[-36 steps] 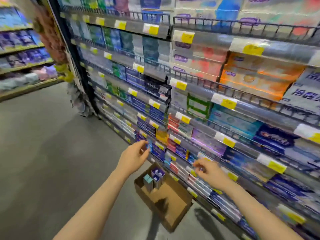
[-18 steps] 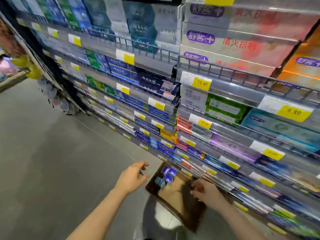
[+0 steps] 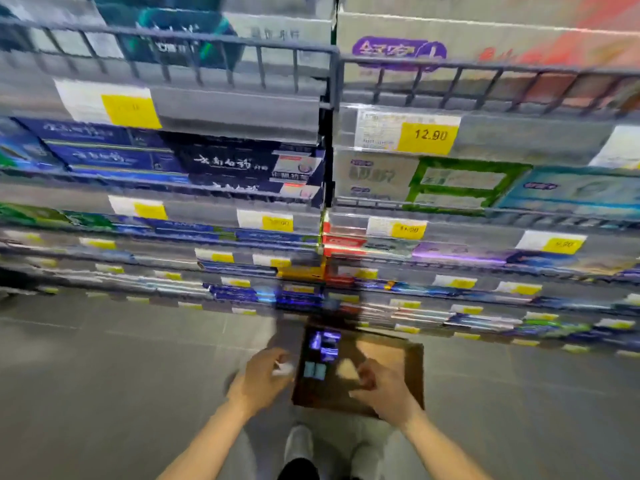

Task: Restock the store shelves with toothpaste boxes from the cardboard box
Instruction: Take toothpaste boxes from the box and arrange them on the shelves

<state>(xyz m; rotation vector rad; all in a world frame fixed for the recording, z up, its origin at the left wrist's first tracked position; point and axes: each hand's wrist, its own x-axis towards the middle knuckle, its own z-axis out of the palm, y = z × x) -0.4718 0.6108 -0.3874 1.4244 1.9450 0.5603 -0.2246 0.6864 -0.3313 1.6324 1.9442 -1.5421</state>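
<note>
Brown cardboard box sits on the grey floor right below me, hard against the foot of the store shelves, and both my hands are above it. My left hand is at the box's left edge, my right hand over its near right part. The picture is smeared with motion, so I cannot tell whether the fingers of the left hand are curled or straight; there is a pale blur at their tips that I can't identify. My right hand's fingers look loosely bent, but I can't say for sure that they hold nothing.

What remains of the toothpaste boxes stands on end in the far left corner of the carton, a small cluster of purple and teal tops; the rest of the bottom shows bare card. I judge the step to be reaching in for the next handful.

To do it well, I'd go for that corner with the left hand, which is nearest, and pinch two or three boxes together by their long sides rather than their end flaps, so they don't crush or fan out. The right hand could steady the carton wall so it doesn't slide on the floor. I'd lift straight up to clear the rim, then check the colour against the shelf stock before choosing a row, since many packs there are blue or purple too.
</note>
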